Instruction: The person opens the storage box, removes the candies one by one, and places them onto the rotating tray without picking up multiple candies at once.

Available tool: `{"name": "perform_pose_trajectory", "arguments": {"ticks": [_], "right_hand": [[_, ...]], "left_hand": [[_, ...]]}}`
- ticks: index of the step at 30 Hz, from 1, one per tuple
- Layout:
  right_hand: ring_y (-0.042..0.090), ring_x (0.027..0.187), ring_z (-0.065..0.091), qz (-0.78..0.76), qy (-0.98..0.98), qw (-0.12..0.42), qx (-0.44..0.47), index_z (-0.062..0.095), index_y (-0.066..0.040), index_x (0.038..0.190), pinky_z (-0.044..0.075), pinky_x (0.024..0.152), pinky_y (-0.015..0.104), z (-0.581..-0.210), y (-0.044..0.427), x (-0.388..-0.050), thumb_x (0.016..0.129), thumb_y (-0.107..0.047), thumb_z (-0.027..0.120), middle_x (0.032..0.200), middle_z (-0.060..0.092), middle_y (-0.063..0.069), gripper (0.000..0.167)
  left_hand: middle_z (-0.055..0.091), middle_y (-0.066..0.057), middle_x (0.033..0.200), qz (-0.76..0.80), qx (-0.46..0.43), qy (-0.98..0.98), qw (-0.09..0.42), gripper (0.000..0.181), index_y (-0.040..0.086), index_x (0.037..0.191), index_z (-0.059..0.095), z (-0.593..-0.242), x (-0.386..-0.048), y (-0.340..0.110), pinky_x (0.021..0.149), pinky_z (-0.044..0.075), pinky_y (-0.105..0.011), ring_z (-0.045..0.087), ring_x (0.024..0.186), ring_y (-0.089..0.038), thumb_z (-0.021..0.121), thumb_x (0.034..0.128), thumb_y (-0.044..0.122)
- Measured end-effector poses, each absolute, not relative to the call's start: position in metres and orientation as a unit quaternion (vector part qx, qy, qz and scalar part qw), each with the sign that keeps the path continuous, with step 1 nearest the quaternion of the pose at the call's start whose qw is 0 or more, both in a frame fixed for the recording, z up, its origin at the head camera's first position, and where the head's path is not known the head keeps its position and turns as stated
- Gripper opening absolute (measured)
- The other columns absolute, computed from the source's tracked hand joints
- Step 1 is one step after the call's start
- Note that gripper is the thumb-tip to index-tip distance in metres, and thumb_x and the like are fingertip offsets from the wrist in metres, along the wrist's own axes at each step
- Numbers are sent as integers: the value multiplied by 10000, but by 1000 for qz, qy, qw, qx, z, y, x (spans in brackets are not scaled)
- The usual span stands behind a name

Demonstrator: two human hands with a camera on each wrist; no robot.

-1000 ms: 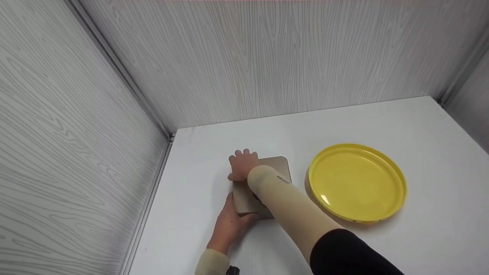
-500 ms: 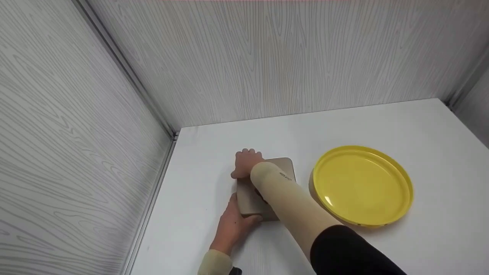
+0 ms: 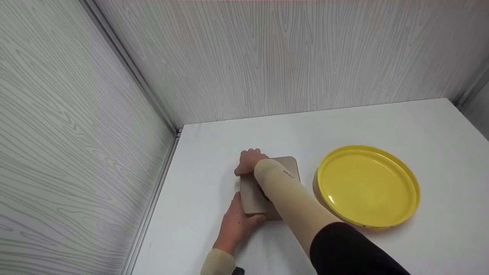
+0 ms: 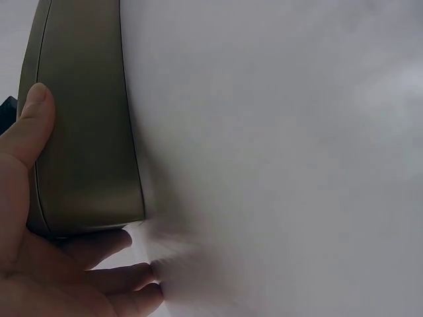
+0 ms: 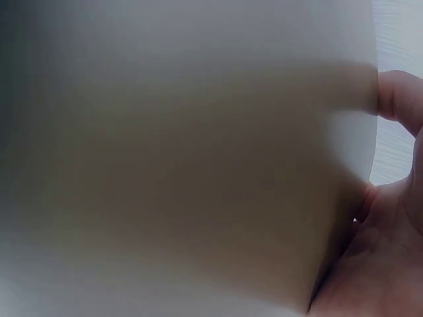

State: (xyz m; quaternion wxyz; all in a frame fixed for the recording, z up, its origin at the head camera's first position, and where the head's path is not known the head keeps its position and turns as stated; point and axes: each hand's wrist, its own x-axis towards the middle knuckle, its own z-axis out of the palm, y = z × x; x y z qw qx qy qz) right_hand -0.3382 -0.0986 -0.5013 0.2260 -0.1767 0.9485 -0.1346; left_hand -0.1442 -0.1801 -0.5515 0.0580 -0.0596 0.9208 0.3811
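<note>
A tan box with rounded corners (image 3: 252,196) lies on the white table in the head view, partly covered by the right forearm. The left hand (image 3: 233,226) holds its near left corner. In the left wrist view, that hand's thumb lies along the side of the box (image 4: 86,132), with the other fingers around the end. Crossing over the box, the right arm brings the right hand (image 3: 250,162) to the far left corner, fingers bent over the edge. The right wrist view shows the box's blurred surface (image 5: 198,165) against the right hand (image 5: 396,224); its fingertips are mostly hidden.
A round yellow plate with a raised rim (image 3: 412,179) stands on the table (image 3: 214,141) to the right of the box, close to the right forearm. Wood-grain panels (image 3: 267,57) rise behind the table and on its left.
The right hand's fingers have drawn in from a spread pose at the box's far left corner. The box, plate and both hands appear slightly further right as the head view shifts.
</note>
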Motion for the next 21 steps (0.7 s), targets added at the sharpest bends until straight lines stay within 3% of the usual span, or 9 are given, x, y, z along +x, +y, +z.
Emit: {"name": "perform_pose_trajectory", "arguments": {"ticks": [8,15,21], "right_hand": [[299,989,481,-151,941,260,-154,735,-139,934,448,734,438,-499,-100,-341,735,-429,687,1037,580,123,356],[309,1012,492,-153,933,290,-147,743,-155,900,450,753,427,-502,-100,-346,738,-439,688,1055,620,88,331],[268,853,608,-172,927,302,-142,743,-137,869,482,685,402,-497,-105,-353,773,-414,674,910,679,60,301]], "left_hand": [[490,-71,1432,376,-43,924,59,1070,95,1573,234,-550,-143,-182,1038,435,-423,528,1244,-196,841,787,493],[511,-67,1393,388,-57,918,59,1100,92,1566,248,-553,-141,-181,1000,452,-422,542,1203,-194,858,756,519],[515,-75,1372,388,-60,918,57,1081,86,1573,233,-551,-143,-182,987,458,-422,544,1172,-196,857,775,462]]}}
